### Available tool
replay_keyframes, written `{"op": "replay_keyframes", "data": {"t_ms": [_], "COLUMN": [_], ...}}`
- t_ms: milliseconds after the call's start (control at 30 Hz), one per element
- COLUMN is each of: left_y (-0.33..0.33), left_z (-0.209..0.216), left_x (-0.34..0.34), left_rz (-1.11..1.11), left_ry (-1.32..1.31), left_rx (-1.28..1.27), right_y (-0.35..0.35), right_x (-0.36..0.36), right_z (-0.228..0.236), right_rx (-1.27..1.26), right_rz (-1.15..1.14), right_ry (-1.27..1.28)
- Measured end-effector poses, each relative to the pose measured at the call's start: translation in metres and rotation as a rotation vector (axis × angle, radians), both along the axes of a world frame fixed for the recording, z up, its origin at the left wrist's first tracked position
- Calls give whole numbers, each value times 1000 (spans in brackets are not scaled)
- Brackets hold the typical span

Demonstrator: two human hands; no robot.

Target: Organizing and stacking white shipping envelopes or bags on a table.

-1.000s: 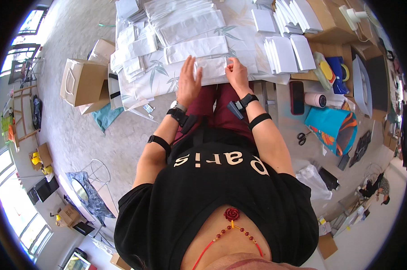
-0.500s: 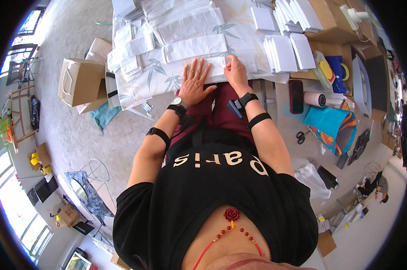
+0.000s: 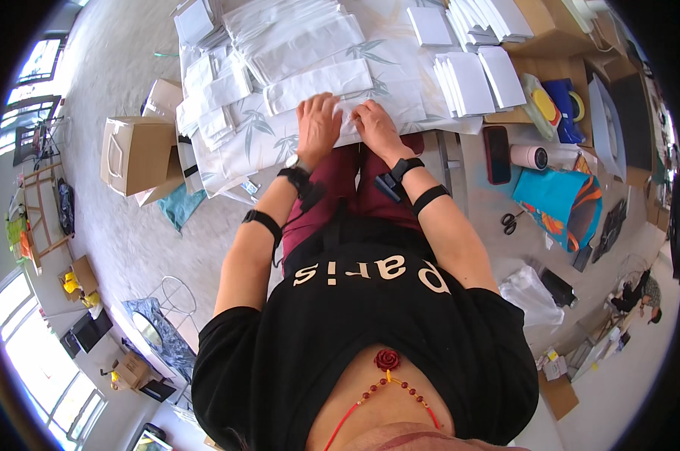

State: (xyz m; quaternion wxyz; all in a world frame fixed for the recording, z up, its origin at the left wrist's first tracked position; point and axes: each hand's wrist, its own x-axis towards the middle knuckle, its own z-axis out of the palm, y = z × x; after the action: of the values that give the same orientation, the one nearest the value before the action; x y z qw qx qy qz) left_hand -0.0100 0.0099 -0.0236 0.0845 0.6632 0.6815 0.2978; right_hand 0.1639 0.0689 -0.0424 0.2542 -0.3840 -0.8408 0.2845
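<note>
A thin white plastic bag [image 3: 345,129] lies flat at the near edge of the table, partly hidden under my hands. My left hand [image 3: 320,129] rests over its left part, fingers apart and slightly bent, with nothing seen in them. Just to the right, my right hand [image 3: 377,129] has its fingers bent and drawn together at the bag's surface, pinching it. Beyond my fingertips lies a flat white strip-shaped bag [image 3: 317,84]. A larger pile of similar white bags [image 3: 299,45] is spread farther back.
The table cover [image 3: 261,143] has a leaf pattern. Folded white bags [image 3: 220,94] lie at the left, stacks of white boxes [image 3: 475,83] at the right. To the right are a dark phone [image 3: 496,155], a pink bottle [image 3: 529,156], scissors [image 3: 510,222] and a blue bag [image 3: 554,203].
My left hand has gone from lying flat to bent fingers. My right hand has moved slightly left and nearer, closing the gap between the hands. The view has shifted a little.
</note>
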Motion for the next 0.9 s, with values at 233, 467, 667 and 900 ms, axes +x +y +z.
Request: {"op": "replay_keyframes", "data": {"t_ms": [233,467,667,900], "left_y": [78,95,102,105], "left_z": [1,-10,-16,-23], "left_x": [-1,4,-4,-20], "left_rz": [0,-10,102,96], "left_ry": [68,224,-49,-223], "left_rx": [-46,-137,-123,-123], "right_y": [3,2,3,3], "right_x": [1,2,1,1], "right_z": [1,-2,-3,-5], "right_rx": [-27,-13,-4,17], "right_rz": [36,21,19,13], "right_ry": [-8,4,2,-3]}}
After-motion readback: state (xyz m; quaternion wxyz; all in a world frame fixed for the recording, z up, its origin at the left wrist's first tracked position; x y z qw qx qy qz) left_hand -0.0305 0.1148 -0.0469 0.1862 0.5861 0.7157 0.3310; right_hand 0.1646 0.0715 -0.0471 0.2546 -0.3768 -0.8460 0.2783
